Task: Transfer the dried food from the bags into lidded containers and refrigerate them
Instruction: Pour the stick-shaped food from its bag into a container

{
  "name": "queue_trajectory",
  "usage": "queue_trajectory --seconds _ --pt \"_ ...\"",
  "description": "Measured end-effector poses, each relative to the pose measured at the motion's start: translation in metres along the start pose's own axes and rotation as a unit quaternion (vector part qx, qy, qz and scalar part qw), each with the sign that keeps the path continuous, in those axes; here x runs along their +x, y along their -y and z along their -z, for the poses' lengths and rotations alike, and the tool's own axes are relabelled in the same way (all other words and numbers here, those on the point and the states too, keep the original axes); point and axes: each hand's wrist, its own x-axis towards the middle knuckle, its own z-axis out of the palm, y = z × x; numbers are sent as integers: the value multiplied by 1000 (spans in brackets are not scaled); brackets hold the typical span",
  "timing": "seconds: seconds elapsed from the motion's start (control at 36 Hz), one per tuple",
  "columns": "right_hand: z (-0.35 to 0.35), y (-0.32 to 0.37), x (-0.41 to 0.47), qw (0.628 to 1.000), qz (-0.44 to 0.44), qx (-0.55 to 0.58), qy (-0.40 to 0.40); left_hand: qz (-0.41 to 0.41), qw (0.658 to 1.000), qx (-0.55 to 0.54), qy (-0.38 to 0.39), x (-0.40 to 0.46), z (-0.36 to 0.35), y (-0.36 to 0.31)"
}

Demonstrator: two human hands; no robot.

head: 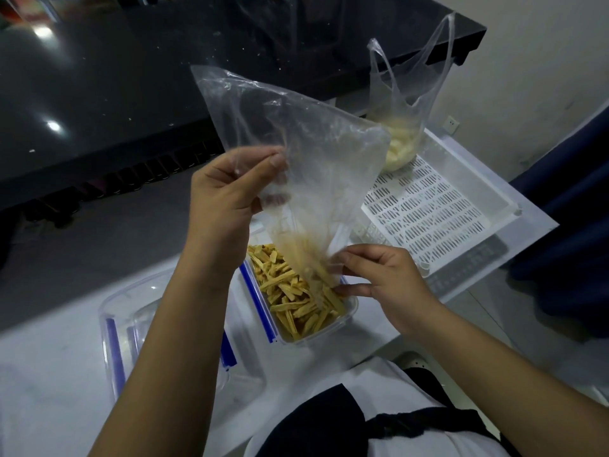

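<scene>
Head view shows the near-empty clear plastic bag point(296, 153), limp, light and slippery, upended over the lidded container point(306, 334) of dried yellow strips point(296, 291): left hand point(224, 196) pinches its 9 o'clock edge, right hand point(385, 282) pinches the mouth at 5 o'clock, the best grip points.

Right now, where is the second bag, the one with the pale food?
In the head view, the second bag stands upper right, at the far corner of the white slotted tray, behind the emptied clear bag held above the container.
</scene>
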Motion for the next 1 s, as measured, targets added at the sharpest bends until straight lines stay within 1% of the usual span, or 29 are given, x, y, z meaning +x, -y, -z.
queue_trajectory --seconds 0.17,0.22,0.25,0.36,0.44,0.53,0.58,0.67,0.81,0.92,1.0 --pt "-1 -2 2 1000 3 -20 -6 4 1000 8 -5 0 3 3" --pt "0 -3 2 999 0 -37 -7 15 999 47 5 -3 6 9" --pt "1 -4 1 999 -2 -38 -7 23 997 74 25 -4 8 13" --pt "0 -4 -1 1000 -2 -22 -8 78 977 130 152 -16 17 30" --pt "0 -4 -1 1000 4 -13 -8 115 956 194 186 -25 19 42" --pt "-1 -3 0 1000 16 -10 -11 122 940 239 210 -32 17 49" --pt "-2 -2 1 1000 21 -6 -5 111 943 245 197 -34 14 51" --pt "-2 -2 2 1000 16 13 2 99 951 252 146 -33 9 50" --pt "3 -3 4 1000 19 7 -15 99 968 199 115 -27 9 41" --pt "11 -5 6 999 21 -34 -31 104 976 160 102 -23 11 36" --pt "14 -8 6 997 29 -69 -27 99 981 144 89 -21 11 33"
